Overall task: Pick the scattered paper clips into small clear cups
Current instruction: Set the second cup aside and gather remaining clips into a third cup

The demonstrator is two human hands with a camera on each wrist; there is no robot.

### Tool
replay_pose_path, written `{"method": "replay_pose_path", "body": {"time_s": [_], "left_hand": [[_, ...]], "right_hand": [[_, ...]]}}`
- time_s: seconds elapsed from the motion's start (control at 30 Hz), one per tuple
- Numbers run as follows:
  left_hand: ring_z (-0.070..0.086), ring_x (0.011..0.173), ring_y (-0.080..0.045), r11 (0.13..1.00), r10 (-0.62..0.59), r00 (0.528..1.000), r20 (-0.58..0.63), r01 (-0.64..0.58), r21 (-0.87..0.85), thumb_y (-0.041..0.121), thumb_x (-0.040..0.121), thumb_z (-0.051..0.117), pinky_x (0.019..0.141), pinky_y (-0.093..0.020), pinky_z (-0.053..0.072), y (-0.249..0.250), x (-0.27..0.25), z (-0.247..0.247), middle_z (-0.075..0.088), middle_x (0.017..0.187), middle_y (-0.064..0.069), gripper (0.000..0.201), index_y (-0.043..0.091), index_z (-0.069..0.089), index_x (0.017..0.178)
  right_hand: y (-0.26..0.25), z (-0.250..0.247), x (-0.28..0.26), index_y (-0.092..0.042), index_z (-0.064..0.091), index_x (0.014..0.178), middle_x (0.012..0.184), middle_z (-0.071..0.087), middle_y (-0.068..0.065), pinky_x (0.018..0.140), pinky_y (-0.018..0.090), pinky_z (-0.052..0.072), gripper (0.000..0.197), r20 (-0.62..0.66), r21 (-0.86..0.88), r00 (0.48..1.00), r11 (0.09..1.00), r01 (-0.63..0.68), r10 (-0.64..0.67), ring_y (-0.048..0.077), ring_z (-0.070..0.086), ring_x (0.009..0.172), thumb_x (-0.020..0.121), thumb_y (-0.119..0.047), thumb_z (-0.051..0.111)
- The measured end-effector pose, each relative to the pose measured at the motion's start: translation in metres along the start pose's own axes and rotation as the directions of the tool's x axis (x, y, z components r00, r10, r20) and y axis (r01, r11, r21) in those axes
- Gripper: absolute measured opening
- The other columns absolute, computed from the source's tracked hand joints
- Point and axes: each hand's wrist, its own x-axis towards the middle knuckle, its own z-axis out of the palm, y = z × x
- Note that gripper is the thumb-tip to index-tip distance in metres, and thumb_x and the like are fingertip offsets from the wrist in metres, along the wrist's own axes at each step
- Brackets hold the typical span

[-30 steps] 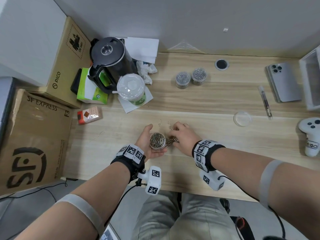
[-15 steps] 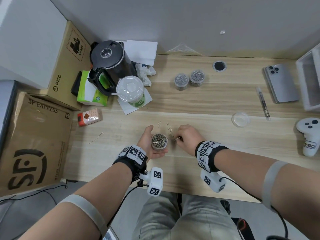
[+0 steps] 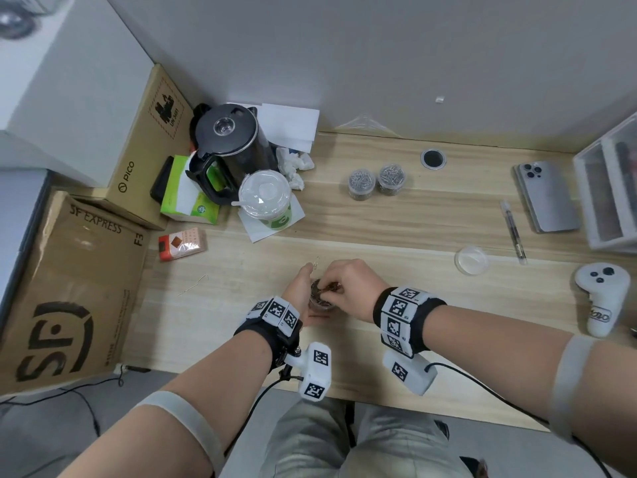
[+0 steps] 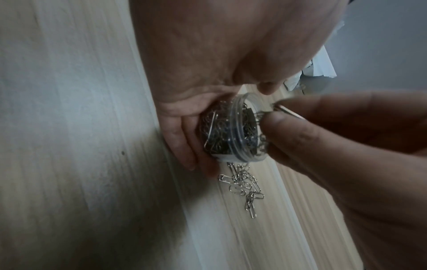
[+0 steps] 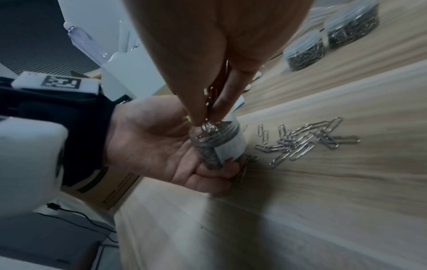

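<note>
At the far left of the head view, 2 cardboard boxes [image 3: 69, 288] stand against the wooden table [image 3: 396, 232], with a black electric kettle [image 3: 225, 146] and a lidded drink cup [image 3: 263, 198] at the upper left. Lower centre, the left hand [image 3: 299, 291] cradles a small clear cup [image 5: 217, 144], its fingers curled round the wall; the cup is nearly full of paper clips and is tilted, mouth toward the right hand. The right hand [image 3: 351, 288] has its grip pressed together, fingertips [image 5: 221, 102] pinching a few clips [image 5: 209, 98] right at the cup's mouth. A loose heap of scattered paper clips [image 5: 305, 140] lies on the table just beside the cup. Farther back, right of centre, 2 filled clear cups [image 3: 376, 181] stand side by side. Toward the right lie a clear lid [image 3: 472, 260], a pen [image 3: 513, 232], a phone [image 3: 546, 196] and a white controller [image 3: 601, 298].
</note>
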Motion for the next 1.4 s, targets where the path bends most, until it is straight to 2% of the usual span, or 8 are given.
{"method": "replay_pose_path", "body": {"time_s": [0.13, 0.23, 0.4, 0.5, 0.8, 0.93, 1.17, 1.4], "left_hand": [[0.072, 0.1, -0.039, 1.0, 0.003, 1.0, -0.001, -0.003, -0.017, 0.058, 0.098, 0.043, 0.092, -0.059, 0.055, -0.003, 0.002, -0.002, 0.076, 0.105, -0.02, 0.058, 0.009, 0.07, 0.109], [0.072, 0.083, -0.034, 1.0, 0.029, 0.999, 0.021, -0.029, -0.002, 0.059, 0.092, 0.056, 0.089, -0.056, 0.057, -0.007, 0.005, -0.009, 0.075, 0.096, -0.015, 0.055, 0.011, 0.068, 0.117], [0.07, 0.066, -0.025, 0.987, 0.061, 0.998, -0.019, -0.058, 0.148, 0.051, 0.078, 0.08, 0.082, -0.043, 0.062, -0.014, 0.007, -0.029, 0.072, 0.076, -0.012, 0.051, 0.015, 0.066, 0.11], [0.071, 0.068, -0.026, 0.986, 0.075, 0.997, -0.026, -0.07, 0.151, 0.05, 0.076, 0.082, 0.082, -0.043, 0.062, -0.017, 0.01, -0.04, 0.073, 0.075, -0.012, 0.05, 0.014, 0.067, 0.107], [0.074, 0.069, -0.026, 0.989, 0.088, 0.996, -0.032, -0.083, 0.121, 0.055, 0.068, 0.084, 0.076, -0.039, 0.062, -0.025, 0.013, -0.054, 0.074, 0.088, -0.016, 0.064, 0.015, 0.067, 0.113], [0.073, 0.07, -0.027, 0.99, 0.087, 0.996, -0.034, -0.083, 0.117, 0.055, 0.069, 0.084, 0.077, -0.04, 0.062, -0.026, 0.015, -0.059, 0.073, 0.086, -0.015, 0.059, 0.014, 0.066, 0.109], [0.074, 0.07, -0.027, 0.992, 0.098, 0.994, -0.041, -0.094, 0.086, 0.052, 0.074, 0.083, 0.077, -0.04, 0.062, -0.026, 0.016, -0.064, 0.072, 0.088, -0.014, 0.052, 0.016, 0.066, 0.108], [0.073, 0.073, -0.027, 0.99, 0.103, 0.994, -0.025, -0.1, 0.102, 0.055, 0.073, 0.082, 0.074, -0.037, 0.061, -0.026, 0.019, -0.069, 0.072, 0.082, -0.01, 0.053, 0.017, 0.066, 0.105]], "right_hand": [[-0.005, 0.005, -0.001, -0.015, 0.074, 0.099, 0.102, 0.069, -0.001, 0.082, 0.029, 0.053, 0.024, 0.037, 0.058, 0.998, 0.997, 0.047, -0.049, 0.014, 0.063, 0.091, 0.075, -0.011, 0.071], [-0.002, -0.004, -0.003, -0.019, 0.072, 0.1, 0.099, 0.067, -0.004, 0.08, 0.025, 0.05, 0.026, -0.071, 0.083, 0.996, 0.994, 0.067, -0.061, 0.011, 0.063, 0.088, 0.075, -0.012, 0.066], [0.04, -0.029, 0.0, -0.023, 0.052, 0.127, 0.124, 0.051, -0.002, 0.095, 0.035, 0.047, 0.057, -0.02, -0.245, 0.964, 0.933, -0.263, 0.266, 0.019, 0.053, 0.112, 0.074, -0.027, 0.073], [0.065, -0.03, -0.007, -0.02, 0.041, 0.138, 0.129, 0.041, 0.003, 0.1, 0.035, 0.042, 0.089, 0.15, -0.423, 0.926, 0.869, -0.257, 0.347, 0.024, 0.043, 0.118, 0.062, -0.03, 0.086], [0.057, 0.009, 0.003, -0.013, 0.06, 0.122, 0.107, 0.053, 0.001, 0.092, 0.034, 0.05, 0.046, 0.095, -0.123, 0.966, 0.966, -0.229, 0.241, 0.021, 0.059, 0.097, 0.077, 0.001, 0.064], [0.049, 0.023, 0.01, -0.017, 0.059, 0.119, 0.106, 0.051, -0.001, 0.089, 0.041, 0.051, 0.046, 0.043, -0.105, 0.978, 0.974, -0.2, 0.205, 0.018, 0.056, 0.096, 0.075, -0.017, 0.07], [0.035, 0.031, 0.011, -0.029, 0.035, 0.138, 0.129, 0.032, 0.0, 0.088, 0.037, 0.048, 0.109, 0.014, -0.329, 0.967, 0.915, -0.235, 0.254, 0.02, 0.034, 0.116, 0.046, -0.068, 0.08], [0.029, 0.045, 0.016, -0.028, 0.049, 0.129, 0.126, 0.039, 0.0, 0.088, 0.036, 0.045, 0.074, 0.004, -0.378, 0.974, 0.902, -0.208, 0.226, 0.024, 0.035, 0.114, 0.067, -0.06, 0.073]]}}
